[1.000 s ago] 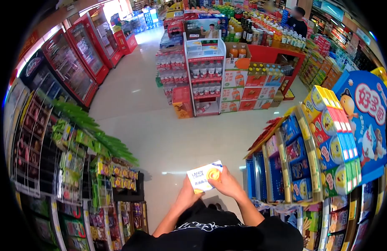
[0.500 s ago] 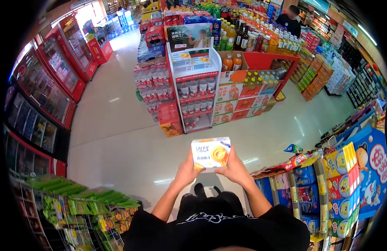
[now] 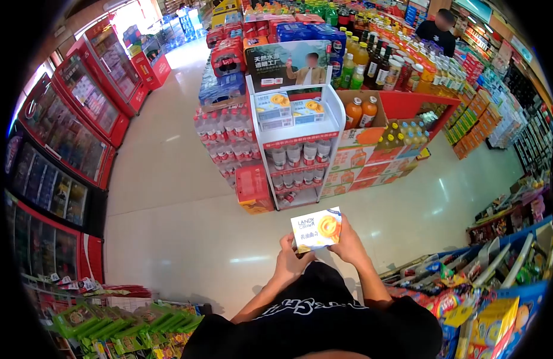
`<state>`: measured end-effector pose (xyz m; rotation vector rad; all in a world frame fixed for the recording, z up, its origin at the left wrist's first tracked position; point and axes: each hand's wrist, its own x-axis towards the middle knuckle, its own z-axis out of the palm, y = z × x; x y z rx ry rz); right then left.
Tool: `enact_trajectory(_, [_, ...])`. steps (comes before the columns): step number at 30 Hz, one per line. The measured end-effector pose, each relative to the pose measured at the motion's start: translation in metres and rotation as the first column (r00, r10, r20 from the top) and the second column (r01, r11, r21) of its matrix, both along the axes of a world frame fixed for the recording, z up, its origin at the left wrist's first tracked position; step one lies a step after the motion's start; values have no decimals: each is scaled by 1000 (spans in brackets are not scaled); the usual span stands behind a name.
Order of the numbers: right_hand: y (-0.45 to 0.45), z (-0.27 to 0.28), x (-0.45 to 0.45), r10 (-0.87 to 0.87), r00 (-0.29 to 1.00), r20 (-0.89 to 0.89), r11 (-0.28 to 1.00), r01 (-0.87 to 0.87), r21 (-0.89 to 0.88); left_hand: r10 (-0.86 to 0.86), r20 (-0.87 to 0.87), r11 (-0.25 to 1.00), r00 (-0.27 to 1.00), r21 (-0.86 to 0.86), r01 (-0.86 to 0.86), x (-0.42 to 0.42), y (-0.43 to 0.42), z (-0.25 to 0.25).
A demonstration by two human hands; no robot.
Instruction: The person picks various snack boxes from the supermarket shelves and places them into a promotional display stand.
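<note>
A white box (image 3: 316,230) with "LANDY Castle" lettering and an orange-yellow picture is held in front of my body. My left hand (image 3: 291,259) grips its lower left corner, fingers bent against the edge. Around its right side my right hand (image 3: 349,244) is closed. Beyond the box stands a white display rack (image 3: 299,139); on its top shelf are similar boxes (image 3: 275,107), with rows of red-labelled water bottles (image 3: 293,155) below.
Red-framed fridges (image 3: 79,99) line the left. Stacked juice cartons (image 3: 354,158) adjoin the rack on its right. Snack shelves (image 3: 103,323) stand at the lower left, with more snacks (image 3: 492,317) at the lower right. A person (image 3: 438,33) stands at the back right.
The display rack now appears larger and nearer, and the side snack shelves have slid down and back in view. Both hands still hold the box, now slightly farther right.
</note>
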<state>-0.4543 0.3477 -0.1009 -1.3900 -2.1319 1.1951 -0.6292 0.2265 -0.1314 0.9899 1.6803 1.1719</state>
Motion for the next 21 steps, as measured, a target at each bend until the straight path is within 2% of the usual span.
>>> enact_trajectory(1, [21, 3, -8, -7, 1000, 8, 999, 7, -40, -6, -105, 1000, 994, 17, 8, -6, 18, -8])
enact_trajectory(3, [68, 0, -28, 28, 990, -136, 1000, -28, 1, -38, -171, 998, 984, 34, 45, -29, 64, -5])
enact_trajectory(5, [111, 8, -45, 78, 967, -241, 996, -63, 68, -53, -205, 995, 977, 69, 69, -50, 111, 14])
enact_trajectory(8, [180, 12, -73, 90, 937, -337, 979, -21, 203, -54, -240, 971, 969, 215, 107, -87, 189, 11])
enact_trajectory(11, [237, 16, -94, 11, 950, -311, 974, 60, 219, -45, -310, 980, 950, 170, 101, -104, 251, 39])
enact_trajectory(13, [273, 21, -109, -36, 942, -335, 975, 107, 196, -23, -504, 963, 863, 219, 154, -114, 284, 53])
enact_trajectory(14, [288, 19, -115, -76, 957, -278, 965, 142, 223, -8, -588, 952, 809, 243, 187, -118, 301, 55])
enact_trajectory(16, [318, 13, -126, -161, 973, -163, 936, 203, 287, 25, -646, 951, 763, 250, 181, -126, 333, 53])
enact_trajectory(18, [355, 4, -137, -152, 972, -180, 914, 208, 348, 26, -698, 938, 716, 264, 223, -141, 365, 49])
enact_trajectory(19, [366, 1, -144, -152, 971, -184, 903, 212, 374, -53, -659, 946, 750, 208, 250, -155, 384, 43])
enact_trajectory(21, [384, 7, -158, -199, 966, -167, 919, 243, 309, -4, -746, 928, 666, 245, 281, -177, 415, 37])
